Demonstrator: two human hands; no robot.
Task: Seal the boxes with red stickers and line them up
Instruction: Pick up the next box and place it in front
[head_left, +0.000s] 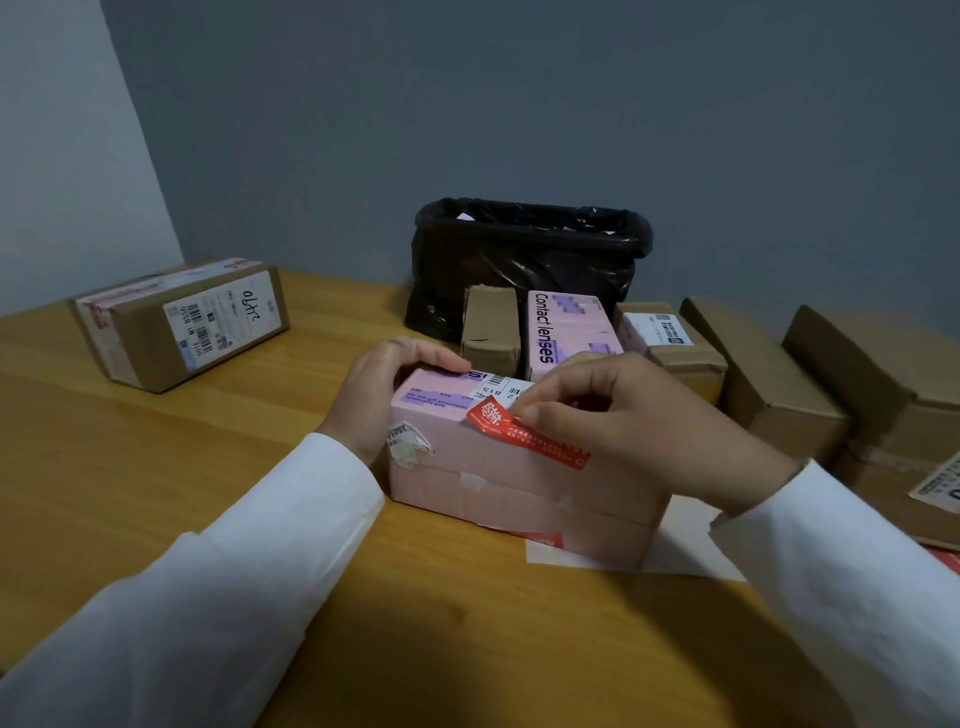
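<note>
Behind the pink box (519, 467) — a box row (675, 343), black-lined bin (530, 249).

Dim, even indoor light; no source in view. Wall (571, 104) reads flat blue-grey, paler on the left panel. Wooden surface (156, 467) is the brightest warm area, with soft, diffuse shadows beside the pink box (519, 478) and under the sleeves (260, 571). Faint glare on the black bag (530, 244) folds. Wide-angle distortion: surface edge bows, boxes at far right (883, 395) lean and smear. Centre reasonably sharp; small print soft; slight compression noise throughout.
</note>
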